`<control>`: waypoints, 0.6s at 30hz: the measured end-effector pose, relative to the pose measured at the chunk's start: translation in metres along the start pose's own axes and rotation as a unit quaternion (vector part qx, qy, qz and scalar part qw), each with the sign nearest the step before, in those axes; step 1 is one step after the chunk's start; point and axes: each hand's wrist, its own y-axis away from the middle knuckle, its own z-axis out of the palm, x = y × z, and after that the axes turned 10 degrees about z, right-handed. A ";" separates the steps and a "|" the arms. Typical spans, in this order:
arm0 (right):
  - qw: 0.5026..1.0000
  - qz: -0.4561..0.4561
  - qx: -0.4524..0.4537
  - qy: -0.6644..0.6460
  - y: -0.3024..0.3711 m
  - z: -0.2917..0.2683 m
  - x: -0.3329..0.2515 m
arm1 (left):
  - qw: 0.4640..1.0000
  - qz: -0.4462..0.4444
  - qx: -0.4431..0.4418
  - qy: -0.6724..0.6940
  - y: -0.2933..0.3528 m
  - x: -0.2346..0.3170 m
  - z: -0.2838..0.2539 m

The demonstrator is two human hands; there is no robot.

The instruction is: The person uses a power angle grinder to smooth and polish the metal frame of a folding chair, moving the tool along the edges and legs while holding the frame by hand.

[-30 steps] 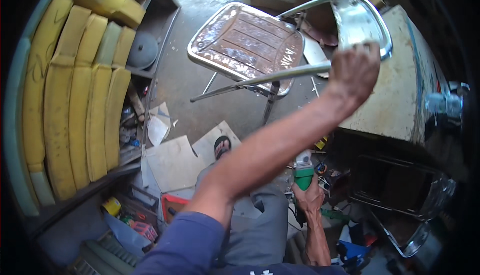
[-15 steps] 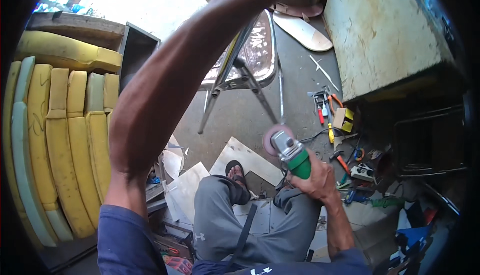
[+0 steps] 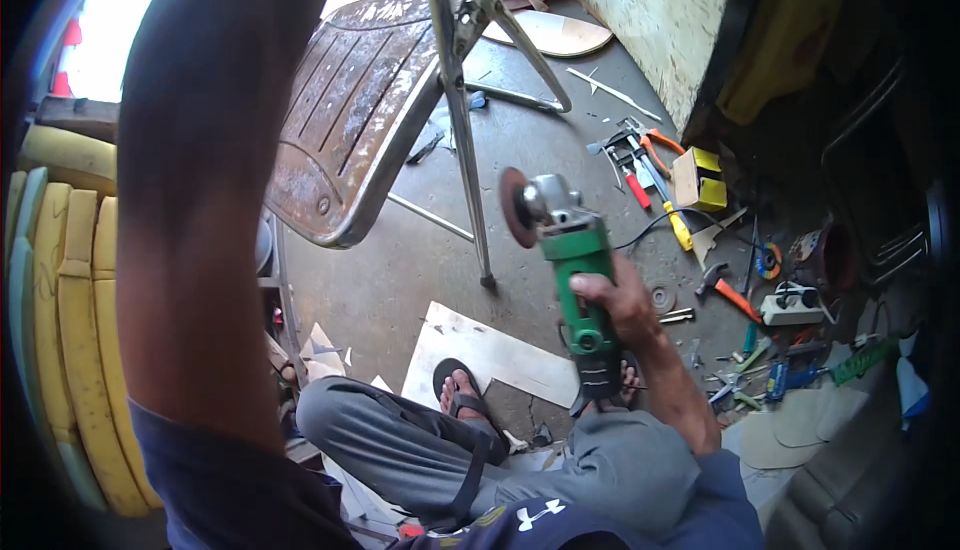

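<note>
Loses the left hand beyond the upper edge, with the bare left arm (image 3: 205, 200) blocking part of the worn brown, chrome-framed folding chair (image 3: 365, 100); cannot tell that hand's grip. Wraps the right hand (image 3: 627, 308) around the green-and-black angle grinder (image 3: 580, 243), with thumb laid over its body, hiding most fingers behind it. Shows the chair ahead and left of this grip. Since half a second earlier, turns the grinder's reddish-brown disc (image 3: 517, 210) nearly edge-on and bares more of the seat (image 3: 350, 115).
</note>
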 end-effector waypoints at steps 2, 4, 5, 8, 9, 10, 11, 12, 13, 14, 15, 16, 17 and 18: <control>0.998 -0.035 -0.052 -0.009 -0.017 0.026 0.009 | 0.998 0.009 0.066 -0.009 0.001 -0.010 0.003; 0.989 -0.109 -0.087 0.048 -0.030 0.039 0.020 | 1.000 0.027 0.014 0.005 0.020 -0.002 0.001; 0.981 -0.161 -0.080 0.068 -0.033 0.051 0.037 | 0.999 0.036 -0.009 0.011 0.029 0.003 -0.002; 0.966 -0.191 -0.065 0.161 -0.031 0.087 0.040 | 0.997 -0.010 -0.015 -0.075 0.052 0.028 -0.014; 0.964 -0.190 -0.037 0.181 -0.027 0.087 0.035 | 0.998 -0.014 -0.008 -0.062 0.053 0.041 -0.008; 0.964 -0.191 -0.020 0.184 -0.031 0.091 0.030 | 0.998 -0.017 -0.008 -0.063 0.053 0.047 -0.009; 0.964 -0.192 -0.003 0.186 -0.035 0.093 0.025 | 0.998 -0.021 -0.009 -0.064 0.052 0.053 -0.008; 0.963 -0.193 0.002 0.185 -0.041 0.099 0.022 | 0.996 0.001 0.008 -0.094 0.052 0.050 -0.010; 0.960 -0.216 0.016 0.175 -0.051 0.101 0.016 | 0.992 0.023 0.024 -0.121 0.051 0.046 -0.012; 0.970 -0.202 0.019 0.135 -0.060 0.101 0.008 | 0.987 0.045 0.040 -0.147 0.047 0.043 -0.013; 0.978 -0.181 0.015 0.104 -0.069 0.099 -0.002 | 0.993 0.035 0.034 -0.106 0.049 0.040 -0.013; 0.984 -0.161 0.011 0.073 -0.075 0.099 -0.010 | 0.997 0.024 0.028 -0.063 0.049 0.038 -0.012; 0.981 -0.170 0.012 0.093 -0.076 0.100 -0.005 | 0.999 0.014 0.022 -0.020 0.050 0.036 -0.010; 0.977 -0.180 0.016 0.117 -0.074 0.099 0.003 | 0.998 0.025 0.027 -0.055 0.055 0.034 -0.003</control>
